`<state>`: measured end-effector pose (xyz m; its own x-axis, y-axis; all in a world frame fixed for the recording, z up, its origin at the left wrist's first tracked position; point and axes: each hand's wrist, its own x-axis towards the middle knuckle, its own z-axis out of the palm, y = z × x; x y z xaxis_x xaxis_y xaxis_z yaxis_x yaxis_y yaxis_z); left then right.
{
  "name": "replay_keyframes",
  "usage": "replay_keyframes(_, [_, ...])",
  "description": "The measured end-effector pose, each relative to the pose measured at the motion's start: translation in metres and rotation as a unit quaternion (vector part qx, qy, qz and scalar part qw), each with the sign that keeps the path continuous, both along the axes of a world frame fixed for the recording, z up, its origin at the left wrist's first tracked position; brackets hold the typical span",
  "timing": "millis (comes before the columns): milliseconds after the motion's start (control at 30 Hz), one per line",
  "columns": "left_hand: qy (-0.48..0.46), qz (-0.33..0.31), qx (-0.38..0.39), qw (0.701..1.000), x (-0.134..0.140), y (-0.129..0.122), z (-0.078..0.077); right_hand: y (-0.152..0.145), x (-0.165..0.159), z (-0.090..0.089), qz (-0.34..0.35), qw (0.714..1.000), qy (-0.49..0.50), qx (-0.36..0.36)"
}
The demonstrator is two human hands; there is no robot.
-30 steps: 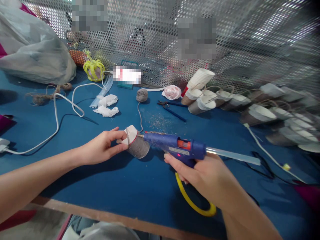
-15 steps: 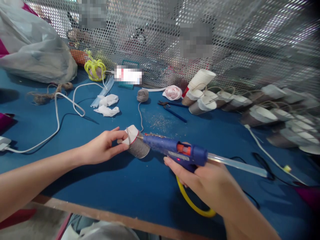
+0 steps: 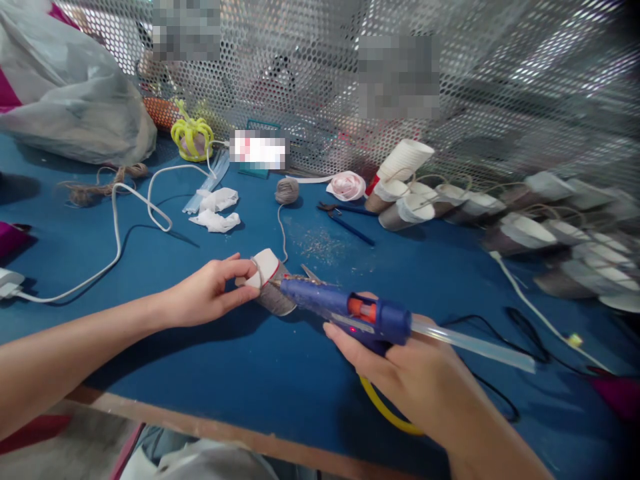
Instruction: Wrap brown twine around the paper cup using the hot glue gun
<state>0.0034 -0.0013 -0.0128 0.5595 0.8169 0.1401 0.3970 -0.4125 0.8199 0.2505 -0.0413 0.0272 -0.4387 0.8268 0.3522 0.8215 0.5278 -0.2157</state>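
My left hand (image 3: 215, 291) pinches the rim of a small white paper cup (image 3: 277, 302), whose side is wrapped in grey yarn. The cup lies tilted, its mouth towards my left fingers. In my right hand (image 3: 417, 373) is a blue hot glue gun (image 3: 323, 301) with a red light lit and a clear glue stick (image 3: 475, 345) out of its back. The gun's nozzle is at the cup's wrapped side near the rim; whether it touches, I cannot tell. From the cup, a yarn strand runs to a grey yarn ball (image 3: 287, 191). Scissors (image 3: 311, 273) lie partly hidden behind the gun.
Blue-handled pliers (image 3: 350, 223) and a pink fabric rose (image 3: 346, 185) lie farther back. Several wrapped cups (image 3: 407, 210) stand at right. Crumpled white tissue (image 3: 216, 212), a white cable (image 3: 117, 233) and a yellow crown-shaped piece (image 3: 192, 139) are at left. A perforated metal screen (image 3: 320, 80) borders the table.
The glue gun has shifted slightly left and its back end lower, with the nozzle moving along the cup near its rim. The cup has turned a little in my left fingers.
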Motion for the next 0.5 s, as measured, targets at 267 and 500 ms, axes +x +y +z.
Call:
replay_keyframes(267, [0.003, 0.004, 0.002, 1.0, 0.0016, -0.0001, 0.0012, 0.001, 0.0002, 0.0031, 0.049, 0.997, 0.018, -0.062])
replay_keyframes(500, [0.016, -0.002, 0.01, 1.0, 0.0005, 0.0001, 0.0019, 0.0034, -0.0001, 0.0053, 0.029, 0.999, 0.019, -0.04])
